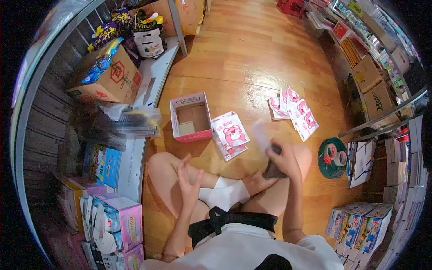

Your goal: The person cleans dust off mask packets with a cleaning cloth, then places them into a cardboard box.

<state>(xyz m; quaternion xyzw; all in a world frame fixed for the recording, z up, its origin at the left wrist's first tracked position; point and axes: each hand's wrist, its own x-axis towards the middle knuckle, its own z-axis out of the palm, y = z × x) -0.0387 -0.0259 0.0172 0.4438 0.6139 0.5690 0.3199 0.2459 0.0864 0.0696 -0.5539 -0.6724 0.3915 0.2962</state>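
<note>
My left hand (pixel 189 185) is raised over my crossed legs, its fingers apart and nothing in it. My right hand (pixel 284 159) is closed around a dark, soft-looking item (pixel 272 170). A pale, motion-blurred shape (pixel 259 134) extends from the top of that hand; I cannot tell its kind. In front of me, an open pink box (pixel 210 121) shows its bare cardboard inside. Beside it lies a small stack of white packets (pixel 231 132) with pink cartoon prints. More packets of this design (pixel 301 114) are spread farther right on the wooden floor.
A green round basket (pixel 325 167) with tape rolls stands to the right. Along the left, a low shelf (pixel 153 85) carries a cardboard carton (pixel 110 74) and bags. Pink and blue boxes (pixel 128 225) are stacked at lower left, colourful boxes (pixel 362 227) at lower right.
</note>
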